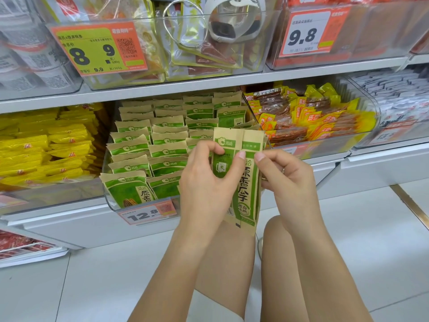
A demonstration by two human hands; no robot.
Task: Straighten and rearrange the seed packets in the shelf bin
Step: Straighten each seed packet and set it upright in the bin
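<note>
Seed packets (162,145) fill the shelf bin (109,198), between neighbouring bins.

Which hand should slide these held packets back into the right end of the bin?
Probably the left hand: its fingers wrap the face of the held seed packets, carrying most of the grip. The right hand only pinches their edge, so it could steady the bin.

**Paper packets, clear plastic bins, glossy wrappers**

The seed packets (148,145) look like matt kraft paper, tan with green printed panels, faintly creased at their top seams. Their shelf bin (105,173) is clear, smooth plastic with a shiny rim. The held packets (241,180) show the same dull paper finish. Left of that bin, yellow snack packs (34,154) are ribbed, glossy film. At the right, red-and-yellow wrappers (308,117) shine like plastic foil. The shelf edge (139,89) is smooth white, the floor tiles (371,240) pale and slightly glossy.
</note>
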